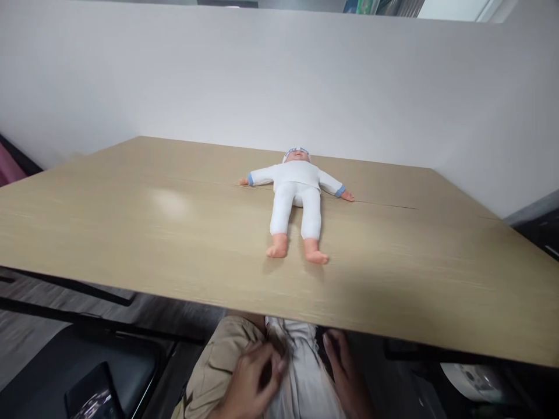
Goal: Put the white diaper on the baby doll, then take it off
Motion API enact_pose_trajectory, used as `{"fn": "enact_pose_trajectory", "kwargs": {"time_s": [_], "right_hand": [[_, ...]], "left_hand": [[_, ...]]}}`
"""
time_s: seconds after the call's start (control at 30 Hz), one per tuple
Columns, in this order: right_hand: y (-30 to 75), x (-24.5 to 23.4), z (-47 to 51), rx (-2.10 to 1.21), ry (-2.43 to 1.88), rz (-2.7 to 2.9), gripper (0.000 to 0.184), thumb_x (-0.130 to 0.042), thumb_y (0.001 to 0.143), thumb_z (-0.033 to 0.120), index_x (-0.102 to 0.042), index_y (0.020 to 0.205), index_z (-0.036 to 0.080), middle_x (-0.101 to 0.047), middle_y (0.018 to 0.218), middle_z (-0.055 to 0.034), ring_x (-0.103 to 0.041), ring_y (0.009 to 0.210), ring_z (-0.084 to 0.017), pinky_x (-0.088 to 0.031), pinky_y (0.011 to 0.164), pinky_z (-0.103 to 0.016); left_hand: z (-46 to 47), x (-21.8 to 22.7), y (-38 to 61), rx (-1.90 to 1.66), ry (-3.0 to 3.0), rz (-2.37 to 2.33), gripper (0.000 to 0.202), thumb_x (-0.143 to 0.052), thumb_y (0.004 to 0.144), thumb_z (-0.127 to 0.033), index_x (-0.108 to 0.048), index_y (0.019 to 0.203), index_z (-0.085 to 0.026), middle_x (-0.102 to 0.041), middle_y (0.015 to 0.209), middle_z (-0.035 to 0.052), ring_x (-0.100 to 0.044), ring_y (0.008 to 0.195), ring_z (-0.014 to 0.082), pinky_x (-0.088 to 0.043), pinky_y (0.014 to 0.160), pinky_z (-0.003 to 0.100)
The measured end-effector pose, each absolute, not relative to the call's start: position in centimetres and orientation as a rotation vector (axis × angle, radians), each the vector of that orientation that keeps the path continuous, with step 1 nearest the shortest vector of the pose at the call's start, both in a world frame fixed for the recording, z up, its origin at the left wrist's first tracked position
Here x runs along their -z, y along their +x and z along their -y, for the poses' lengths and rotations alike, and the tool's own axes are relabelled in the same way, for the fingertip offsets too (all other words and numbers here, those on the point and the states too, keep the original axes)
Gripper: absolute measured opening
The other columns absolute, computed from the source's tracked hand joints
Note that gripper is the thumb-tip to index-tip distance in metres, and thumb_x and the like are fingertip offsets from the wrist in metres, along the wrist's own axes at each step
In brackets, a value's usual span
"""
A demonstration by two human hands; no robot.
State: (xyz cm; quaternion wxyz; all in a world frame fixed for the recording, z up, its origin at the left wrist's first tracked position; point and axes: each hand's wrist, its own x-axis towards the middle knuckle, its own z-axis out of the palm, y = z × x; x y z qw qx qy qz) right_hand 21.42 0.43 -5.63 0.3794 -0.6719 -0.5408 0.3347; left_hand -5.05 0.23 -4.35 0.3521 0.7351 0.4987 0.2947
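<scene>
Both left hand (255, 375) and right hand (347, 375) are below the table (131, 244), their grip I cannot tell, and a knee (233, 334) knocking it could shift the doll (297, 176).

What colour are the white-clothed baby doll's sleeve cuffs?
The sleeve cuffs are light blue, seen in the head view.

Seemingly an office-like setting, judging by the broad wood-look desk (131, 233), tall pale partition (262, 75) along its far side, black padded chair (96, 349) at left, grey plank-patterned floor (21, 343) below.
</scene>
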Motion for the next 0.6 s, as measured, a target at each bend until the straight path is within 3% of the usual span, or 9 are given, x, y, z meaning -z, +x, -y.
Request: {"fn": "enact_pose_trajectory", "kwargs": {"time_s": [0.07,0.17,0.27,0.4,0.5,0.6], "right_hand": [[21.2,7.4,-0.3,-1.080,-1.783,1.265,0.072,-0.058,0.087,0.095,-0.072,0.094,0.025,-0.079,0.091,-0.0077,-0.075,0.095,-0.031,-0.061,0.089,-0.042],[19.9,7.8,-0.6,-1.275,-1.705,1.214,0.079,-0.068,0.070,0.102,-0.068,0.083,0.023,-0.076,0.085,-0.0052,-0.074,0.094,-0.031,-0.059,0.090,-0.042],[18.2,5.4,-0.5,-1.352,-1.572,1.204,0.082,-0.073,0.068,0.101,-0.072,0.091,0.022,-0.079,0.089,-0.0057,-0.076,0.095,-0.032,-0.062,0.091,-0.045],[17.0,-0.8,2.9,-1.528,-1.333,1.059,0.083,-0.086,0.072,0.086,-0.079,0.120,0.019,-0.084,0.104,-0.0116,-0.081,0.098,-0.035,-0.064,0.099,-0.052],[16.8,-5.4,7.8,-1.482,-1.331,1.039,0.076,-0.090,0.081,0.071,-0.076,0.137,0.022,-0.084,0.120,-0.0152,-0.080,0.115,-0.040,-0.064,0.102,-0.054],[16.2,-8.3,11.6,-1.268,-1.410,1.014,0.074,-0.090,0.081,0.070,-0.076,0.140,0.026,-0.083,0.130,-0.0148,-0.077,0.123,-0.041,-0.066,0.101,-0.051]], "left_hand": [[-0.8,5.4,-4.7,-0.657,1.631,-1.381,0.050,-0.047,0.107,-0.066,-0.071,0.095,-0.024,-0.080,0.102,0.0126,-0.074,0.105,0.0328,-0.056,0.101,0.047],[-2.3,5.8,-3.8,-0.609,1.258,-1.334,0.056,-0.072,0.087,-0.078,-0.071,0.096,-0.023,-0.081,0.107,0.0118,-0.072,0.116,0.0370,-0.050,0.114,0.048],[-3.0,4.4,-2.4,-0.604,1.060,-1.232,0.069,-0.083,0.069,-0.084,-0.071,0.093,-0.020,-0.081,0.102,0.0140,-0.076,0.112,0.0393,-0.056,0.109,0.048],[-0.1,-0.5,-2.2,-0.657,0.889,-1.032,0.073,-0.082,0.072,-0.084,-0.075,0.100,-0.017,-0.083,0.104,0.0184,-0.081,0.106,0.0382,-0.062,0.102,0.046],[4.6,-5.2,-4.0,-0.798,0.808,-0.875,0.058,-0.096,0.072,-0.067,-0.078,0.108,-0.026,-0.083,0.111,0.0130,-0.080,0.111,0.0384,-0.062,0.104,0.049],[8.5,-9.0,-5.9,-0.895,0.954,-0.802,0.048,-0.095,0.078,-0.062,-0.075,0.115,-0.038,-0.080,0.115,0.0080,-0.078,0.111,0.0372,-0.062,0.103,0.052]]}}
